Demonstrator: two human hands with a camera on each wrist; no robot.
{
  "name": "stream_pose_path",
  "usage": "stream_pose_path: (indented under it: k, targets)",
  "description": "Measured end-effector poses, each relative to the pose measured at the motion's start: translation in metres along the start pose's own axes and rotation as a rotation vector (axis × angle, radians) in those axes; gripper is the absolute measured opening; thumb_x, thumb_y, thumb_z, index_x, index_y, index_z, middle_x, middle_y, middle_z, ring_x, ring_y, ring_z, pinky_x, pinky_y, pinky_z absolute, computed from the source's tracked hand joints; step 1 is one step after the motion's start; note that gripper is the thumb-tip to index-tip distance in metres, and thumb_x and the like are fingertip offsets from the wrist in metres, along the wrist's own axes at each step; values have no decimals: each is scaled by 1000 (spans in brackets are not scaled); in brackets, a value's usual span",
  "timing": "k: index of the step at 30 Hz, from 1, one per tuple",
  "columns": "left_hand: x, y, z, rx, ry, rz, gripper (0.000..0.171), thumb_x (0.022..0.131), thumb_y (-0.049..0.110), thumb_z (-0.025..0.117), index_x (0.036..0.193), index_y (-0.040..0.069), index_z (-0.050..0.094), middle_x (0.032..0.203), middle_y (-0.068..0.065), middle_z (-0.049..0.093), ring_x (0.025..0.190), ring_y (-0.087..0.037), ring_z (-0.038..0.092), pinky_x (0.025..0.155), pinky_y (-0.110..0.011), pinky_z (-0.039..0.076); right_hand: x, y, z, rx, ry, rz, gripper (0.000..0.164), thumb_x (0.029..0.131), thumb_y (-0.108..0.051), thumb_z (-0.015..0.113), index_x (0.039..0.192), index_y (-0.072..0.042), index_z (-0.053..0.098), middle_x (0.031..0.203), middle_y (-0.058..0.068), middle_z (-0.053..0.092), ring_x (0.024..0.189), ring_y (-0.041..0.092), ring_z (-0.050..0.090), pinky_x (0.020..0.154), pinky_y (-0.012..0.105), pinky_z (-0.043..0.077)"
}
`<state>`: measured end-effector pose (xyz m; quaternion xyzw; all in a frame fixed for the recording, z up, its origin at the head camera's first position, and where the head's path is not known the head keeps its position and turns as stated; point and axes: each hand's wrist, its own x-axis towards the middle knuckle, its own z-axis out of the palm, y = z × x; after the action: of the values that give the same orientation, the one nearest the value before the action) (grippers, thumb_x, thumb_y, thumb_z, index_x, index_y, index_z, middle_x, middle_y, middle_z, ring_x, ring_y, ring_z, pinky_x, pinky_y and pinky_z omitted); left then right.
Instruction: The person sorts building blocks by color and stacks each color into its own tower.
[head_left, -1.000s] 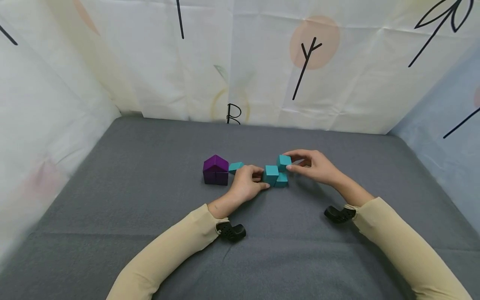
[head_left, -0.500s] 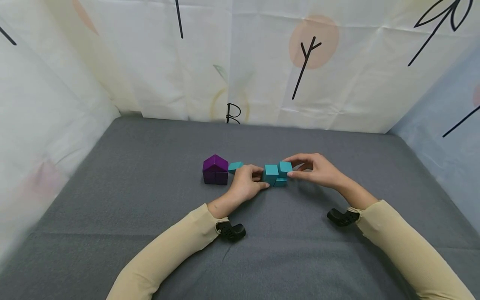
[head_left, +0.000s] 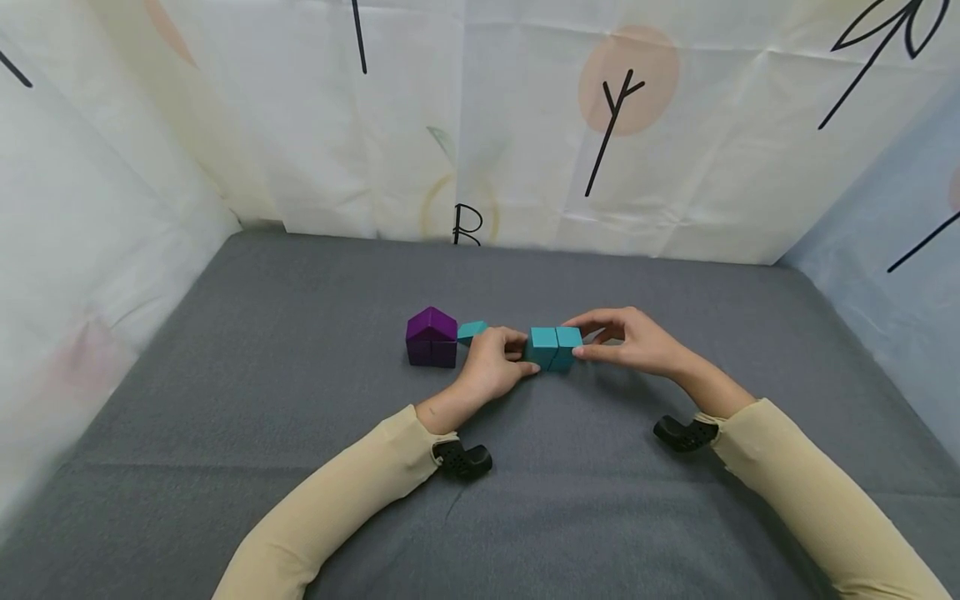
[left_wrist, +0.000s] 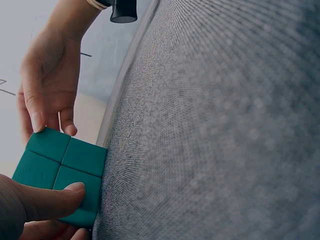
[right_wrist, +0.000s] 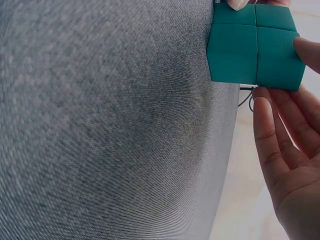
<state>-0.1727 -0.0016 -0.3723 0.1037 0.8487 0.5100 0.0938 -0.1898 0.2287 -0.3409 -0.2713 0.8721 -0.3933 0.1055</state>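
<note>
Teal cubes stand as a two-by-two stack on the grey cloth, their faces nearly flush. My left hand [head_left: 491, 367] grips the stack's left side, its thumb lying on the front of the lower left cube [left_wrist: 82, 197]. On the other side, my right hand [head_left: 633, 337] pinches the upper right cube [head_left: 568, 336] between thumb and fingers. That cube sits on the lower right cube [right_wrist: 232, 54], touching the upper left cube [head_left: 543, 337]. Behind my left hand lies a teal wedge-shaped block [head_left: 470, 331], partly hidden.
Left of the wedge stands a small purple house shape: a triangular roof block [head_left: 431, 323] on two purple cubes [head_left: 420, 354]. Grey cloth [head_left: 337, 292] covers the table. Printed white fabric [head_left: 525, 125] hangs along the back and sides.
My right hand has lowered the upper right teal cube onto the lower one, closing the gap and levelling it with the cube beside it. My left hand has stayed put.
</note>
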Motion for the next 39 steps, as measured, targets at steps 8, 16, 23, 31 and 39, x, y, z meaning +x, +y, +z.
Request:
stream_pose_path:
  k: [8,16,23,31,39]
  targets:
    - [0,1,-1,4,1,-2,41,83,5,75,122,0,64,122,-16,64,112,-27,64,91,-32,54,1,-1,0,13,1,11,38,87,-15,71,124,-7,64,117,12,65,100,32,64,85,42,54]
    - [0,1,-1,-2,-8,-8,41,83,5,74,122,0,63,123,-16,64,112,-27,63,91,-33,54,0,-1,2,14,0,7,45,87,-15,71,130,-6,59,125,13,62,106,29,62,85,36,54]
    - [0,0,0,-1,-5,-5,40,83,5,74,121,1,65,121,-15,65,111,-27,64,90,-32,54,-3,3,7,16,0,37,53,85,-17,73,133,-4,55,129,16,59,109,31,61,89,40,53]
    - [-1,0,0,6,-3,-6,40,83,5,74,122,1,64,121,-16,65,111,-27,64,89,-29,54,-5,6,15,18,-3,102,52,85,-20,74,130,-2,56,121,16,63,110,32,62,95,42,51]
    - [-2,0,0,0,4,-5,42,83,5,74,123,0,63,121,-17,64,111,-28,63,89,-29,54,-6,6,18,37,17,155,47,86,-19,73,126,0,59,117,18,65,107,32,64,88,42,54]
